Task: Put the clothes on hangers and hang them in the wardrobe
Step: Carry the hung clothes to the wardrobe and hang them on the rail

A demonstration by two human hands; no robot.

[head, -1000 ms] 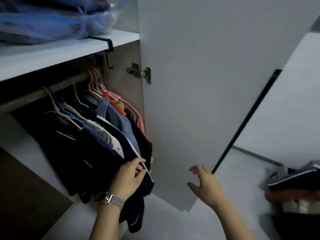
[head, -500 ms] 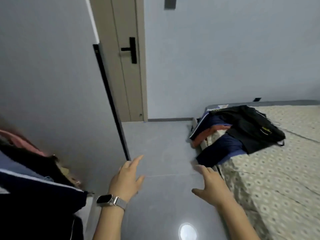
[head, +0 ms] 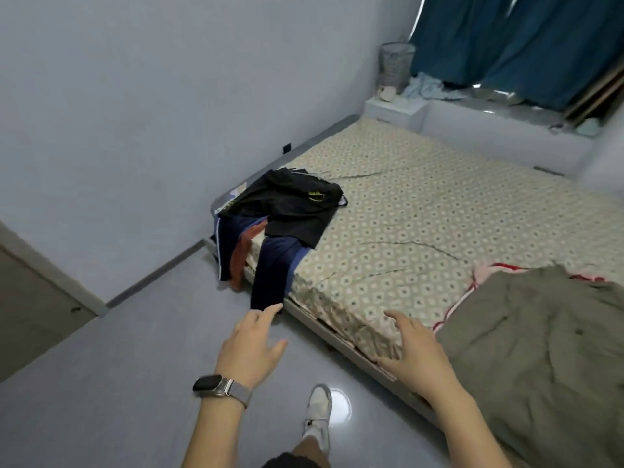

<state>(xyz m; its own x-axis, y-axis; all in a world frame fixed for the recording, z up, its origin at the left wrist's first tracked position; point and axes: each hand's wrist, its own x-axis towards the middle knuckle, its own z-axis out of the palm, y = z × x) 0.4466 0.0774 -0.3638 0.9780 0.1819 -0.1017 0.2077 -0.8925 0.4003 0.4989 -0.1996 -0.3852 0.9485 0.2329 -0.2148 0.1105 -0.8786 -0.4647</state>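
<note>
Both hands empty now: left hand (head: 251, 346) and right hand (head: 413, 352) released, fingers spread, turned from wardrobe toward bed (head: 422, 211). Next garments waiting: pile of clothes (head: 280, 217) centre frame, olive garment (head: 540, 349) lower right.

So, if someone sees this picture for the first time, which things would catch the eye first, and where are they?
Probably the pile of clothes at the near left corner of the bed: a black garment on top, with dark blue and rust-coloured pieces hanging over the edge toward the floor. Next come the left hand and right hand, both empty with fingers spread, stretched out toward the bed. An olive-green garment lies on the bed at the right.
</note>
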